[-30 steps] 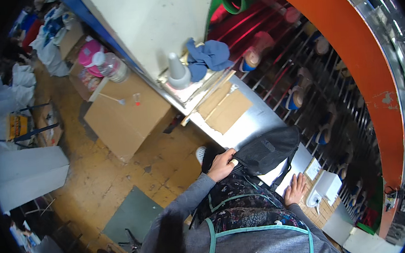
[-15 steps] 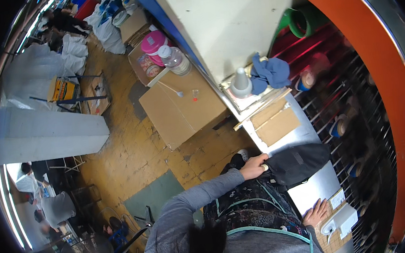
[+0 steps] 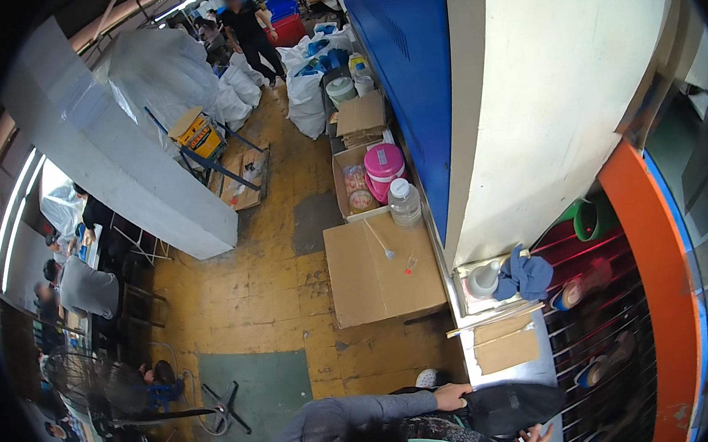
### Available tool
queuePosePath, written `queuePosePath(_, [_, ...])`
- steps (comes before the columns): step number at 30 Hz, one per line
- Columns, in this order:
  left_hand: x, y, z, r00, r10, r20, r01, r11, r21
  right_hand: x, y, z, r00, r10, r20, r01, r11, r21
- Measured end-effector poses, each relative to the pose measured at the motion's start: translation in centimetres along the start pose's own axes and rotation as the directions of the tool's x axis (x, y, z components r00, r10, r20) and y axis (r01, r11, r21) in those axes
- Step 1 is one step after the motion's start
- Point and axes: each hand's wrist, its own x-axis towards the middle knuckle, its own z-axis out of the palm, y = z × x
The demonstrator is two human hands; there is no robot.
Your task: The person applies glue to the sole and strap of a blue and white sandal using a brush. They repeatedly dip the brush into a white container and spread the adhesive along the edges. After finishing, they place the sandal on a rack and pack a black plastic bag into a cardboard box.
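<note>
A flat black fabric piece (image 3: 518, 407), perhaps a pouch or a cover, lies across the edge of the metal worktop at the lower right. My left hand (image 3: 452, 396) is closed around its left end. At its lower edge is my right hand (image 3: 532, 441), palm partly turned up and fingers apart, with nothing seen in it. Whether the right fingertips touch the fabric I cannot tell. My dark patterned apron (image 3: 429, 427) shows just below the left hand.
Beyond the fabric, a brown cardboard piece (image 3: 506, 344) and thin sticks (image 3: 497, 319) lie on the worktop (image 3: 546, 372). A grey cone (image 3: 484, 279) stands beside a blue cloth (image 3: 524, 274). Metal rods with shoes run along the right. A large cardboard box (image 3: 383, 269) stands ahead left.
The view has tilted up and turned, so my hands sit lower in it. My right hand has left the worktop beside a white device and come up to the black fabric. The left keeps its grip.
</note>
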Motion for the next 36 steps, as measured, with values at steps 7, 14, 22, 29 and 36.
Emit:
queuePosePath(7, [-0.2,0.9,-0.8,0.998,-0.032,-0.054,0.036,0.997,0.074,5.7,2.7,1.7,0.977,-0.101,-0.186,0.109,0.993,0.035])
queuePosePath(14, [1.4,1.5,-0.6,0.99,0.004,-0.138,-0.004,1.0,-0.006,6.1,-0.1,0.4,0.992,0.096,-0.081,-0.077,0.974,0.213])
queuePosePath(22, [-0.6,4.4,-7.4,0.995,-0.03,0.091,0.024,0.998,0.058,4.4,-3.1,1.4,0.962,-0.246,-0.115,0.165,0.865,-0.473])
queuePosePath(29, [-9.5,-7.0,-23.2,0.09,-0.383,-0.919,0.158,0.917,-0.366,1.2,-14.6,9.8,0.895,-0.444,-0.036,0.293,0.647,-0.704])
queuePosePath(36, [-11.8,-14.4,-25.0,-0.032,-0.683,-0.73,0.333,0.681,-0.652,2.8,-23.7,23.5,0.632,-0.612,0.476,0.775,0.496,-0.392])
